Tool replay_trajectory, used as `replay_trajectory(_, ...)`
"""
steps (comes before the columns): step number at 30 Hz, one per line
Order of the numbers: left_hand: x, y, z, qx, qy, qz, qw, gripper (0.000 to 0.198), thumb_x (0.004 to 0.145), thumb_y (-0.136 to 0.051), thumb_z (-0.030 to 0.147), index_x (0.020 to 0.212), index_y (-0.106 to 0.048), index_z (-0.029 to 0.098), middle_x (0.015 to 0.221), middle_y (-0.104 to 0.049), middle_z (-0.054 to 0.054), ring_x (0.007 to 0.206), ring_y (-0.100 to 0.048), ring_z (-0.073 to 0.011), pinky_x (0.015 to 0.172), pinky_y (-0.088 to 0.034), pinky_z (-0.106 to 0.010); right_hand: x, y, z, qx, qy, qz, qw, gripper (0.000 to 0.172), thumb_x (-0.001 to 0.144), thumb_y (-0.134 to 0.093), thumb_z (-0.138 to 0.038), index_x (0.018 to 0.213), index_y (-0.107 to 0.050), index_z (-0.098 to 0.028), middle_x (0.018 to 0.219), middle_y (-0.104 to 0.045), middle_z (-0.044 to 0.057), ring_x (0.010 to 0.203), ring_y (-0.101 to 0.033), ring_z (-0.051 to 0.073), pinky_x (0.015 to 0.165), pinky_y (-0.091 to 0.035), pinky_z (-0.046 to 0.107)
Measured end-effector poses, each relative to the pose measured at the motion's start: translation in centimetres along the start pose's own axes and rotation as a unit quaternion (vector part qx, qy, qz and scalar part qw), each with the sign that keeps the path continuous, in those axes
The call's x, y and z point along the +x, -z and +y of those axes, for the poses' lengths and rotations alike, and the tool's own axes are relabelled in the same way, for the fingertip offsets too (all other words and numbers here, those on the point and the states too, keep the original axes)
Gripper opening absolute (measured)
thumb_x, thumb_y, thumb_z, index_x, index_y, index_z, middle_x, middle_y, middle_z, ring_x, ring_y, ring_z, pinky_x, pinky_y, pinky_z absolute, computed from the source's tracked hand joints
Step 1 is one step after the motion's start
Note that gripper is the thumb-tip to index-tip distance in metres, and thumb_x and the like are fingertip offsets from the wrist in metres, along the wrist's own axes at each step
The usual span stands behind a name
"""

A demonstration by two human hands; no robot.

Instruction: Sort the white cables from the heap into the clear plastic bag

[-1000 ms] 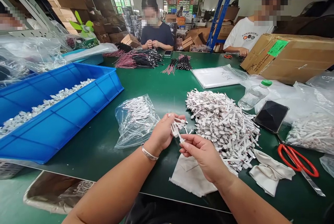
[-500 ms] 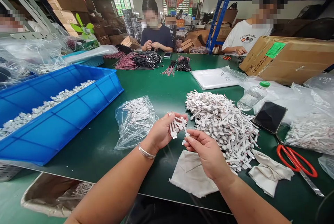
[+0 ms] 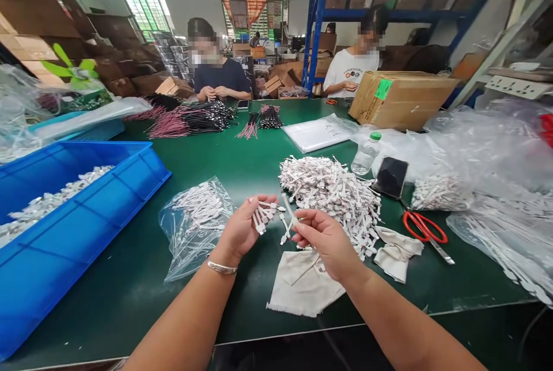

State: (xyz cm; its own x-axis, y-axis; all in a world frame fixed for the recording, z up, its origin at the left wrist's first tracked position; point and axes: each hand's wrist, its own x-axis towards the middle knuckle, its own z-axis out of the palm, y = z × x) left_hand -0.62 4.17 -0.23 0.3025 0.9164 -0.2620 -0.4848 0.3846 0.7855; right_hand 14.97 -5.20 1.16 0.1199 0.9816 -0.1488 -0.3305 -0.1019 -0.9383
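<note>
My left hand (image 3: 242, 230) is closed around a small bunch of short white cables (image 3: 261, 218) with flat connector ends. Just to its right, the thumb and fingers of my right hand (image 3: 328, 241) pinch one short white cable (image 3: 288, 206), its strip pointing up and away. A small gap separates the two hands. Right behind my right hand lies a big heap of similar white cables (image 3: 330, 186). A clear plastic bag (image 3: 173, 244) with more white cables lies left of my left hand. Beneath my right hand is a pale cloth (image 3: 298, 287).
A blue bin (image 3: 108, 209) of small white parts stands left. On the right are a second cloth (image 3: 395, 256), red-handled scissors (image 3: 425, 227), a phone (image 3: 391, 178), a bottle (image 3: 366, 155) and a cardboard box (image 3: 401, 100). Two people sit across the green table (image 3: 207, 158).
The view has swung to the right. My right hand has drawn slightly away from the left, and the white strip between its fingers now stands out. My left hand keeps its bunch.
</note>
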Motion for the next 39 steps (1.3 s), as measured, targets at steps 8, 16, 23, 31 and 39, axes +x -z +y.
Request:
replay_trajectory(8, 0.4, -0.2, -0.2, 0.038, -0.003, 0.011, 0.999, 0.016, 0.089, -0.044, 0.019, 0.090, -0.059, 0.013, 0.105, -0.067, -0.013, 0.092, -0.065, -0.0202, 0.077, -0.054, -0.032, -5.0, 9.4, -1.2, -0.038, 0.031, 0.186, 0.981, 0.028, 0.065, -0.076, -0.034, 0.084, -0.066, -0.016, 0.071, -0.065, 0.002, 0.064, -0.061, 0.012, 0.057, -0.049, 0.022)
replay_trajectory(16, 1.0, -0.7, -0.6, 0.071, 0.006, 0.025, 0.997, 0.021, 0.090, -0.041, 0.017, 0.090, -0.061, 0.014, 0.106, -0.067, -0.011, 0.089, -0.066, -0.0188, 0.073, -0.055, -0.030, -11.0, 22.3, -0.8, -0.072, 0.072, 0.459, 0.883, 0.035, 0.052, -0.080, -0.032, 0.082, -0.068, -0.017, 0.073, -0.067, 0.004, 0.061, -0.063, 0.014, 0.052, -0.052, 0.023)
replay_trajectory(23, 1.5, -0.3, -0.8, 0.070, 0.012, 0.034, 0.997, 0.022, 0.090, -0.039, 0.016, 0.093, -0.060, 0.014, 0.108, -0.066, -0.012, 0.090, -0.066, -0.0190, 0.074, -0.056, -0.032, -11.9, 24.7, -1.4, -0.096, 0.098, 0.492, 0.860, 0.032, 0.052, -0.079, -0.031, 0.079, -0.069, -0.017, 0.069, -0.067, 0.004, 0.058, -0.063, 0.014, 0.049, -0.052, 0.022)
replay_trajectory(31, 1.7, 0.0, -0.6, 0.066, 0.008, 0.051, 0.997, 0.021, 0.090, -0.039, 0.015, 0.091, -0.060, 0.014, 0.108, -0.066, -0.012, 0.093, -0.065, -0.0193, 0.073, -0.057, -0.029, -6.2, 26.0, -5.2, -0.127, 0.154, 0.484, 0.852, 0.026, 0.056, -0.075, -0.026, 0.080, -0.068, -0.017, 0.068, -0.066, 0.002, 0.058, -0.062, 0.013, 0.052, -0.052, 0.023)
replay_trajectory(39, 1.7, -0.2, -0.5, 0.068, 0.031, 0.072, 0.995, 0.020, 0.088, -0.042, 0.014, 0.094, -0.062, 0.014, 0.111, -0.065, -0.013, 0.097, -0.064, -0.0213, 0.076, -0.057, -0.031, 5.3, 27.1, -10.0, -0.147, 0.203, 0.483, 0.839, 0.018, 0.070, -0.063, -0.018, 0.088, -0.064, -0.013, 0.066, -0.062, 0.001, 0.059, -0.061, 0.011, 0.055, -0.052, 0.022)
